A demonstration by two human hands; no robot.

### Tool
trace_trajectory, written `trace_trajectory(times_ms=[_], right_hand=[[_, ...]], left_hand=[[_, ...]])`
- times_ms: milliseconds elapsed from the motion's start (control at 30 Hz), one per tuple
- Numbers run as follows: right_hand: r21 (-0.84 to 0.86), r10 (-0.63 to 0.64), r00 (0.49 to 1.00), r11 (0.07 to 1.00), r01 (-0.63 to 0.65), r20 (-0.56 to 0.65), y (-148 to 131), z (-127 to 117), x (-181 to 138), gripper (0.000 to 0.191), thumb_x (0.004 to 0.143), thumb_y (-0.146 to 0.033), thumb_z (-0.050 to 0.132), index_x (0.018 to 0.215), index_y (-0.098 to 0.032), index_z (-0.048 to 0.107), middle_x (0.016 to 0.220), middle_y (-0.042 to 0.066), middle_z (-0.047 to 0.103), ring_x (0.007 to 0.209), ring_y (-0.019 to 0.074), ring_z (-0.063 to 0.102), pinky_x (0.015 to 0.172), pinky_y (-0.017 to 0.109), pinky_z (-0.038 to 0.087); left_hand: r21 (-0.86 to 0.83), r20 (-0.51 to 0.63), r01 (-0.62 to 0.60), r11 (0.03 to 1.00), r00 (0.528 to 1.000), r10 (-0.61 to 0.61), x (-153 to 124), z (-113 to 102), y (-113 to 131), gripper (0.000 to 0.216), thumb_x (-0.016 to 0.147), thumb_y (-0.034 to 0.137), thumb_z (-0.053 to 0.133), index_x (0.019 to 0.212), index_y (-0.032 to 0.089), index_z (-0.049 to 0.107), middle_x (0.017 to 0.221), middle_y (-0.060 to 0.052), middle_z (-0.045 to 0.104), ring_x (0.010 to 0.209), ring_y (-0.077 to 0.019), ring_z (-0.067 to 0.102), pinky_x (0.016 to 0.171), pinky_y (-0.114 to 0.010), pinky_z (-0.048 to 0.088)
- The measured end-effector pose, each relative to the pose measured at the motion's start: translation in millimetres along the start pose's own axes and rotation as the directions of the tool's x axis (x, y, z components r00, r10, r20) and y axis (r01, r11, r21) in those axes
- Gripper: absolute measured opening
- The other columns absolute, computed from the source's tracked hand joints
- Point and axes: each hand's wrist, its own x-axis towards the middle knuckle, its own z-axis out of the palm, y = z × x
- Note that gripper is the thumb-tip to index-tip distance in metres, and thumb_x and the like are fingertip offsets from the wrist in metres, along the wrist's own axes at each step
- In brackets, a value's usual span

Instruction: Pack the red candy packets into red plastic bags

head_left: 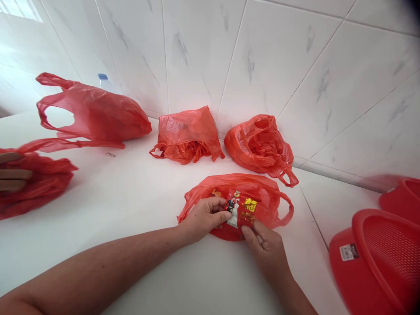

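A small red snack packet [246, 211] with yellow print and a white patch is held between my two hands. My left hand [206, 218] pinches its left edge between thumb and fingers. At its lower right corner, the thumb and fingers of my right hand [265, 243] are closed on it. Both hands are over the mouth of an opened red plastic bag [236, 180] lying on the white table. Inside that bag, part of another orange-red packet [216, 193] shows behind my left fingers. The bag's handle loop lies out to the right.
Red plastic bags [188, 127] [259, 144] stand along the tiled wall, with another bag [111, 116] at the left. A co-worker's hand [15, 173] grips a red bag [49, 179] at the left edge. Red plastic baskets [348, 238] stand at the right. A blue-capped bottle [103, 77] is behind.
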Motion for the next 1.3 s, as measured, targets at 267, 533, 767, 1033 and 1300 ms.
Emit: trace_trajectory(times_ms=[267,533,767,1033,1300], right_hand=[[-0.327,-0.332,0.938,0.901,0.284,-0.100,-3.0,-7.0,4.8,0.024,0.088,-0.036,0.051,0.078,-0.019,0.066,0.138,0.012,0.046,0.130,0.0338,0.035,0.101,0.050,0.036],[-0.582,-0.323,0.946,0.769,0.265,0.004,4.4,-1.7,3.8,0.047,0.090,-0.052,0.041,0.112,-0.016,0.061,0.157,0.011,0.004,0.140,0.0433,-0.001,0.103,0.069,0.020],[-0.672,-0.282,0.959,0.703,0.232,0.036,8.7,3.8,2.2,0.072,0.088,-0.061,0.035,0.142,-0.014,0.031,0.156,0.018,0.005,0.140,0.0433,-0.001,0.100,0.071,0.020],[-0.681,-0.245,0.968,0.699,0.218,0.059,9.3,3.6,2.1,0.076,0.088,-0.060,0.040,0.147,-0.015,0.022,0.156,0.018,0.006,0.140,0.0429,0.001,0.101,0.070,0.022],[-0.682,-0.251,0.966,0.694,0.229,0.069,15.3,7.2,2.5,0.080,0.088,-0.060,0.039,0.146,-0.009,0.020,0.154,0.020,0.015,0.141,0.0396,0.000,0.104,0.066,0.020]], left_hand=[[-0.044,-0.011,-0.005,0.999,1.000,0.004,0.0,-0.6,-0.2,0.029,0.075,0.040,0.069,0.090,0.017,0.065,0.076,0.000,0.064,0.065,-0.0103,0.055,0.061,-0.021,0.045],[-0.082,0.013,-0.045,0.996,0.999,0.047,0.6,-1.4,-3.4,0.026,0.077,0.039,0.069,0.089,0.017,0.063,0.078,0.000,0.064,0.066,-0.0093,0.056,0.062,-0.021,0.045],[-0.110,-0.018,-0.020,0.994,1.000,0.019,1.7,-0.5,-3.2,0.025,0.075,0.037,0.070,0.087,0.017,0.063,0.076,0.001,0.063,0.065,-0.0082,0.055,0.062,-0.020,0.045],[-0.124,-0.034,-0.009,0.992,0.999,0.005,1.9,0.2,-4.0,0.028,0.073,0.038,0.072,0.089,0.017,0.063,0.078,0.000,0.064,0.066,-0.0095,0.056,0.063,-0.022,0.046],[-0.102,-0.025,-0.017,0.995,1.000,0.015,1.5,-0.4,-3.3,0.029,0.074,0.038,0.071,0.090,0.016,0.064,0.081,-0.001,0.066,0.069,-0.0106,0.057,0.063,-0.022,0.046]])
